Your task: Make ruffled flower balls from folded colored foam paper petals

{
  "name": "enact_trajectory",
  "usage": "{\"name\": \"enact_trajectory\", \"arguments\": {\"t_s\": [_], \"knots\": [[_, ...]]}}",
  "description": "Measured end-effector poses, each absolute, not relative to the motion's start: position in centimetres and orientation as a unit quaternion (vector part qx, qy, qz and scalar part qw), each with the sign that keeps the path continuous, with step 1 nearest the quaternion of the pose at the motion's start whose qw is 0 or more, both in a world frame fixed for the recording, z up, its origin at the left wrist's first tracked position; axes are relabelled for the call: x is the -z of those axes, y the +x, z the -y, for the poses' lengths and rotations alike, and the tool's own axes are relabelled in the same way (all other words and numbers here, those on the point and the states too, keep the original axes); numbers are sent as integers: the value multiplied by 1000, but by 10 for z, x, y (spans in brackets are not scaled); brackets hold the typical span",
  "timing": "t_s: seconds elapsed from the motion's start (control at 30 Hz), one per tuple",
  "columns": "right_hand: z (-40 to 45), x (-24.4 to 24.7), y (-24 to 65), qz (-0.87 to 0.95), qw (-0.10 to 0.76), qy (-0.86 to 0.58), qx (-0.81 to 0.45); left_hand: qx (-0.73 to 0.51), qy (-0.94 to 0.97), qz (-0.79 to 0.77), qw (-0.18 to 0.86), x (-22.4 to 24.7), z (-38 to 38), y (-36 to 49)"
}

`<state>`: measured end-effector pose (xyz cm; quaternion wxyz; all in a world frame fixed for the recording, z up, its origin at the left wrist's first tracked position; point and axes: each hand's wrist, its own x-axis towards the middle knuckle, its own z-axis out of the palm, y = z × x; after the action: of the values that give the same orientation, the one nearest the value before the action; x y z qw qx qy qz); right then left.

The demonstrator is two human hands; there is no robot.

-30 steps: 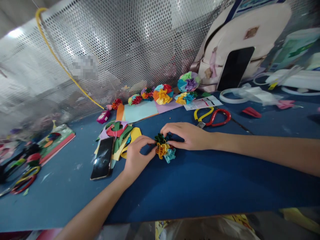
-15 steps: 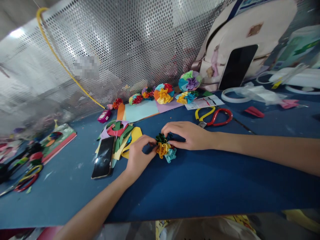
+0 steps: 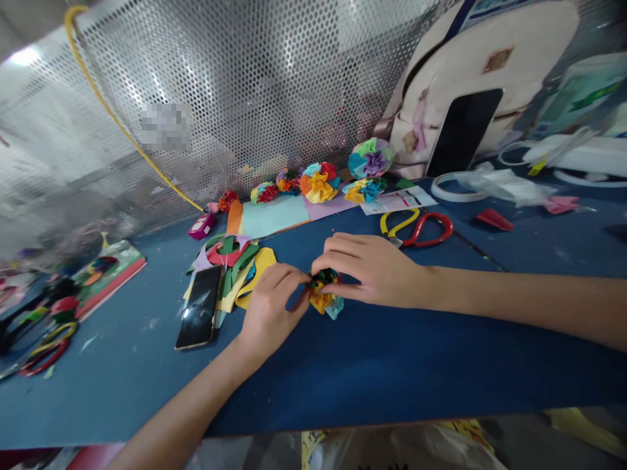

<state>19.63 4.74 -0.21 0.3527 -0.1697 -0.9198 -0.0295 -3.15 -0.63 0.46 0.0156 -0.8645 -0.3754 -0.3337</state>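
Observation:
A small ruffled flower [image 3: 321,300] in dark green, orange-yellow, light blue and some red is at the middle of the blue table [image 3: 392,359]. My left hand [image 3: 274,307] pinches its left edge between thumb and fingers. From the right, my right hand [image 3: 369,271] grips it, with the fingers over its dark green top and the thumb across its middle. Both hands partly hide the flower.
Left of my left hand lie a phone [image 3: 200,307] and colored scraps [image 3: 240,267]. Yellow-and-red-handled scissors [image 3: 434,230] are beyond my right hand. Finished-looking rosettes [image 3: 319,183] line the mesh panel [image 3: 245,85]. A backpack [image 3: 484,65] stands back right.
My right hand has shifted its fingers and thumb leftward over the flower and now covers more of it. My left hand keeps its pinch. The whole view has shifted slightly.

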Motion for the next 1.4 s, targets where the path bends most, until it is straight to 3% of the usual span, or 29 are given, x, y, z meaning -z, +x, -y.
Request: {"name": "enact_trajectory", "arguments": {"t_s": [0.27,0.57,0.77,1.2,1.4], "knots": [[-43,1,196,931,294,-210,45,347,-861,372,0,0,7,-28],[-42,-5,194,932,264,-192,160,354,-863,361,1,2,6,-26],[-44,-5,194,917,270,-185,230,379,-840,383,-59,3,5,-28],[-50,0,196,913,306,-151,223,394,-832,380,-87,9,3,-30],[-49,3,196,926,307,-134,173,417,-801,398,-161,9,1,-27]]}}
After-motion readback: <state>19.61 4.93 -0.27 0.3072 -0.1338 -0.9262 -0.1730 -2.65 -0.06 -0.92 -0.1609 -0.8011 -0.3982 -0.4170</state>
